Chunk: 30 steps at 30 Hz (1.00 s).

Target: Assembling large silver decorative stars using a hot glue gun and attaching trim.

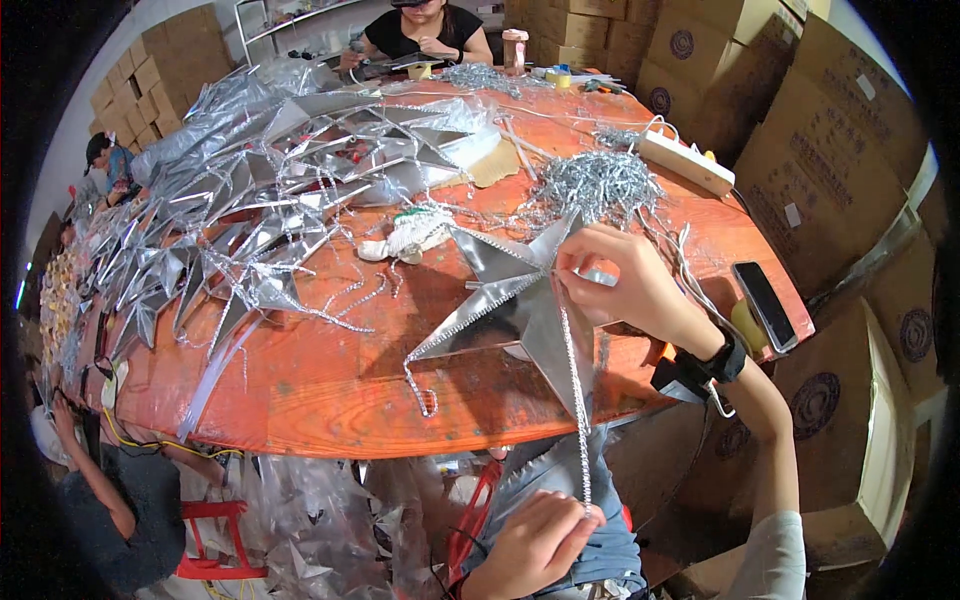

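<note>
Head view: trimming a silver star.
Right hand pinches its edge; left hand (six o'clock) grips the bead strand taut.

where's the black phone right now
In the head view, the black phone lies on the right edge of the orange table, just right of the right hand holding the silver star.

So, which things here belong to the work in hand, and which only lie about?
In the work:
silver star
beaded silver trim
right hand, on the star
left hand, pulling the trim

Lying about:
phone
power strip
pile of stars
tape roll
</note>
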Tool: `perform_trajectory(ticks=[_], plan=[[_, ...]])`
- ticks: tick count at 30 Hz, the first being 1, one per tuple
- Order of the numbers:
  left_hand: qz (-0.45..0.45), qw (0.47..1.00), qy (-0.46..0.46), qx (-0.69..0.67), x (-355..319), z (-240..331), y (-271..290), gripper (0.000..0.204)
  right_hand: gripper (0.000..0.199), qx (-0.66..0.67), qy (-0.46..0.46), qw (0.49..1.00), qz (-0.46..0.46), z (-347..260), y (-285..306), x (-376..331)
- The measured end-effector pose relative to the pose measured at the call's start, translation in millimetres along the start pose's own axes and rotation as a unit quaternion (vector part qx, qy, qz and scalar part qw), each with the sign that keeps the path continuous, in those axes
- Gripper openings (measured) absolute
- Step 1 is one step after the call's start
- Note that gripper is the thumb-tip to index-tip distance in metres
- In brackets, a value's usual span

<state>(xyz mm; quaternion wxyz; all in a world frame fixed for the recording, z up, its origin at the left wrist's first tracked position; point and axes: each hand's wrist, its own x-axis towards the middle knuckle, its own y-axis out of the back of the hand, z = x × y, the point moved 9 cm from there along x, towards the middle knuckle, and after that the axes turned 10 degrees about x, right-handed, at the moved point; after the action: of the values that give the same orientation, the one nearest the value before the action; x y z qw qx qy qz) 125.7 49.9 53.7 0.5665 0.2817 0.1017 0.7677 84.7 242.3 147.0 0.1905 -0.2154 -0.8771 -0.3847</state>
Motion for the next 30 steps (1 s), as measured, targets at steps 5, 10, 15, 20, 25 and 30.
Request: perform_trajectory(ticks=[5, 10, 15, 20, 25, 30], plan=[[-0.016, 0.999, -0.044, -0.003, 8, 14, -5, 0.003, 0.014, 0.005, -0.015, 1.000, -0.005, 0, -5, -1], [-0.015, 0.998, -0.058, -0.013, 12, 17, -11, 0.003, 0.012, -0.002, 0.012, 1.000, 0.007, -2, -4, -1], [-0.009, 0.999, -0.052, -0.009, 13, 15, -13, 0.003, 0.012, -0.009, 0.005, 1.000, 0.015, -2, -5, -2], [-0.014, 0.999, -0.048, -0.004, 13, 13, -14, 0.005, 0.012, -0.015, 0.012, 0.999, 0.026, -4, -6, -2], [-0.017, 0.999, -0.041, -0.016, 14, 13, -16, 0.005, 0.013, -0.023, 0.018, 0.999, 0.023, -7, -5, -3], [-0.009, 0.999, -0.036, -0.022, 15, 10, -17, 0.006, 0.013, -0.035, 0.001, 0.999, 0.035, -2, -5, -5]])
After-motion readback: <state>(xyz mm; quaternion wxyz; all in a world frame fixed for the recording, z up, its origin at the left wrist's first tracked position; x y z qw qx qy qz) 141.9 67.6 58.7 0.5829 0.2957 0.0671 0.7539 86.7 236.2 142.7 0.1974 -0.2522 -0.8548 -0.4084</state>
